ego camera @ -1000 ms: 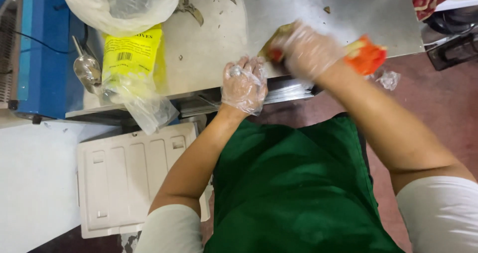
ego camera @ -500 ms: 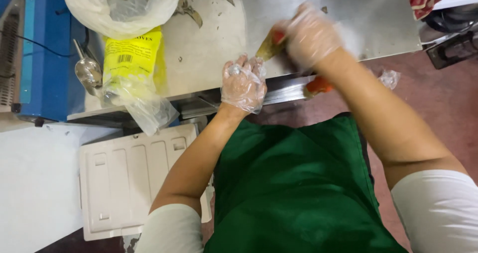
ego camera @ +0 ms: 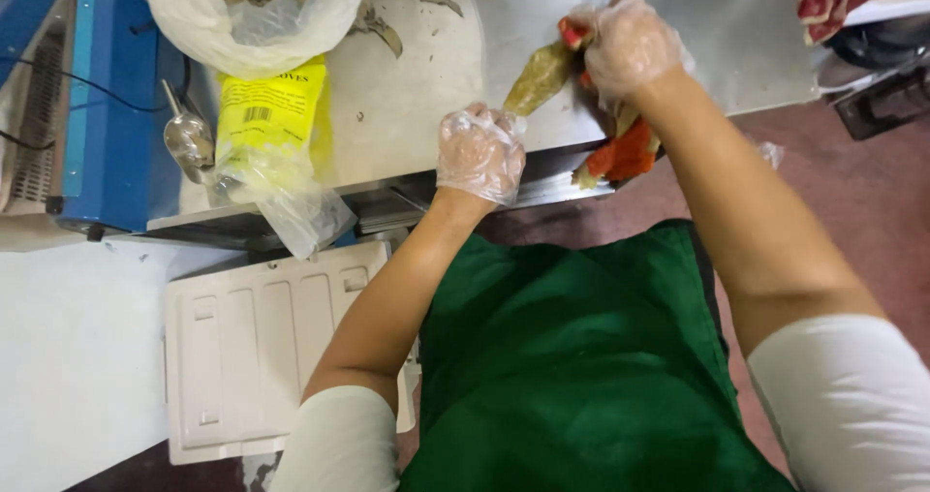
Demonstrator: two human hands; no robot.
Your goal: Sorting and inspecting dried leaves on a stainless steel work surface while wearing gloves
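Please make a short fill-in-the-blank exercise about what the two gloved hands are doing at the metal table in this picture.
1. Both hands wear thin, clear plastic ____.
2. The right hand grips a packet with an orange-red end over the ____ table.
3. The left hand rests closed at the table's near ____.
4. The flat bag beside the metal scoop is ____.

Missing words: gloves; metal; edge; yellow
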